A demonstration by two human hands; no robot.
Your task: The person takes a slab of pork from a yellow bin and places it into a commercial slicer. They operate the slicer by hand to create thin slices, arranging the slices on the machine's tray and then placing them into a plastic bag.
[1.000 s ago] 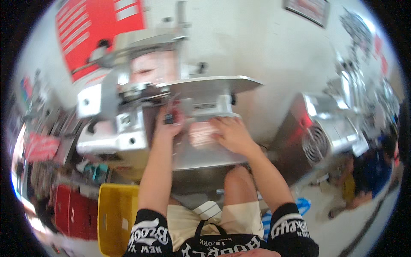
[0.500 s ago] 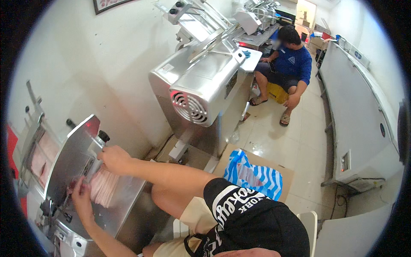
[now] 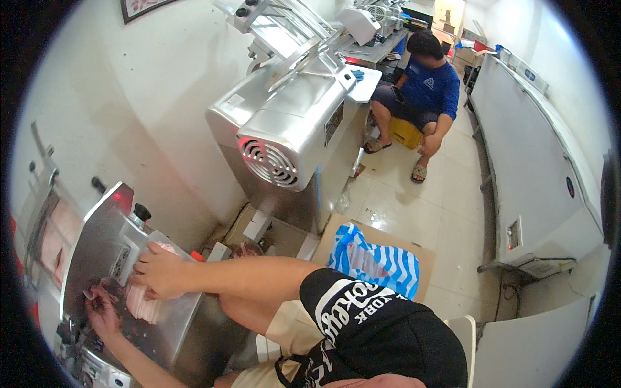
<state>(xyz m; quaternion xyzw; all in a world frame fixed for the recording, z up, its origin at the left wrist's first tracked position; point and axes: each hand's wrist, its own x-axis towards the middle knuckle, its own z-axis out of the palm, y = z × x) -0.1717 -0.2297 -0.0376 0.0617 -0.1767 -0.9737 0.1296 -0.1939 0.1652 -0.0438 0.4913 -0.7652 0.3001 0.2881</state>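
At the lower left is a metal meat slicer (image 3: 97,239), a round-edged plate standing at its middle and a block of pale pink meat (image 3: 57,233) on its far-left side. A stack of thin pale pink meat slices (image 3: 143,305) lies on the slicer's metal tray (image 3: 178,317). Across this stack lies my right hand (image 3: 160,271), its thumb and bent fingers gripping the slices. My left hand (image 3: 103,312) is close against the plate, left of the stack, its fingers apart and slightly curled. Reddish reflections blur what is at its fingertips.
A second, larger slicer (image 3: 278,136) stands ahead on a metal stand. Beyond it a person in a blue shirt (image 3: 430,87) sits low on something yellow. A blue-and-white striped bag (image 3: 378,258) lies on cardboard to my right. A long white chest freezer (image 3: 530,149) lines the right wall.
My right hand has moved from the knob side of the plate down onto the stacked slices. My left hand stays beside the plate. The whole view has shifted slightly.
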